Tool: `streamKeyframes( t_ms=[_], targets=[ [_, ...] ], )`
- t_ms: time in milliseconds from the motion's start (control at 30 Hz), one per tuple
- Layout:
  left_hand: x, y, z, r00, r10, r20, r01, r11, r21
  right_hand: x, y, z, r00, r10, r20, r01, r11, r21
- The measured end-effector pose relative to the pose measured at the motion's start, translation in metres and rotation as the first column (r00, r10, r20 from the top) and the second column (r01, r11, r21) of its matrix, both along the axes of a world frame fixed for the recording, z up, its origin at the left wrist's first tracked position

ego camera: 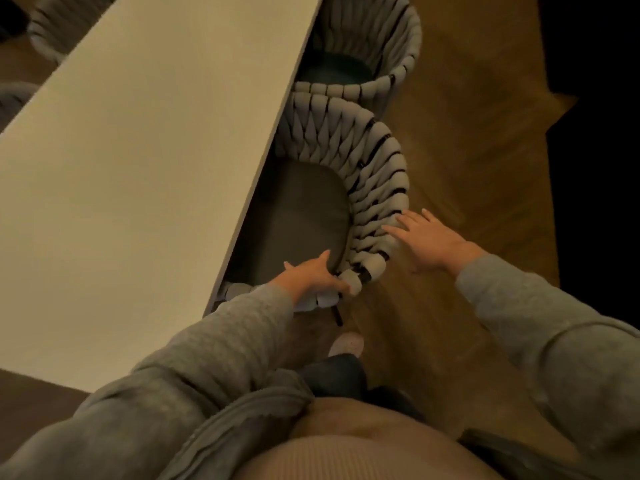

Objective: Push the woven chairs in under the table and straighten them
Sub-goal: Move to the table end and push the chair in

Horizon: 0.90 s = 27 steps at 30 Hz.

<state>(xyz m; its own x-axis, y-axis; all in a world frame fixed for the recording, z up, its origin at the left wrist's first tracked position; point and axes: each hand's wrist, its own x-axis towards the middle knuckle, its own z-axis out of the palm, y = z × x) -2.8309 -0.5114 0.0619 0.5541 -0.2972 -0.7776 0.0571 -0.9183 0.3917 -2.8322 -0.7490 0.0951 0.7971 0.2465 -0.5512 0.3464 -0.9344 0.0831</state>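
Near chair: grey rope-woven tub chair, centre frame, seat half under the pale flat-topped bench, skewed.
Left hand: fingers curl round its lower rim.
Right hand: fingers spread against its back.
Far chair: matching weave, upper centre, seemingly tucked in.
Remaining: probably a push and straightening.

Open floor beside woven chair

Two woven chairs side by side, partly under table.
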Motion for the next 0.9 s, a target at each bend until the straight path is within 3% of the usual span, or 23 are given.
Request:
streamKeyframes(
  t_ms=[167, 300, 467, 600, 667, 767, 900],
  targets=[
    [0.053, -0.030, -0.009, 0.975, 0.179, -0.131, -0.178, 0.984, 0.020, 0.087, -0.027, -0.006, 0.969, 0.218, -0.116, -0.230, 0.968, -0.101],
    [0.070, -0.052, -0.022, 0.891, 0.386, -0.239, -0.393, 0.919, 0.017, 0.142, -0.040, -0.033, 0.896, 0.372, -0.242, -0.418, 0.891, -0.176],
    [0.081, -0.084, -0.043, 0.781, 0.531, -0.327, -0.543, 0.837, 0.063, 0.197, -0.053, -0.067, 0.728, 0.586, -0.355, -0.674, 0.707, -0.214],
    [0.081, -0.124, -0.048, 0.684, 0.661, -0.309, -0.673, 0.735, 0.081, 0.244, -0.064, -0.080, 0.596, 0.737, -0.318, -0.800, 0.579, -0.158],
    [0.076, -0.152, -0.049, 0.688, 0.684, -0.241, -0.674, 0.726, 0.136, 0.264, -0.073, -0.086, 0.544, 0.799, -0.255, -0.836, 0.542, -0.084],
    [0.069, -0.185, -0.060, 0.806, 0.591, 0.032, -0.573, 0.766, 0.291, 0.295, -0.076, -0.089, 0.493, 0.842, -0.220, -0.869, 0.488, -0.079],
    [0.066, -0.197, -0.064, 0.807, 0.550, 0.216, -0.588, 0.709, 0.389, 0.328, -0.068, -0.094, 0.445, 0.878, -0.177, -0.895, 0.428, -0.124]
  ],
)
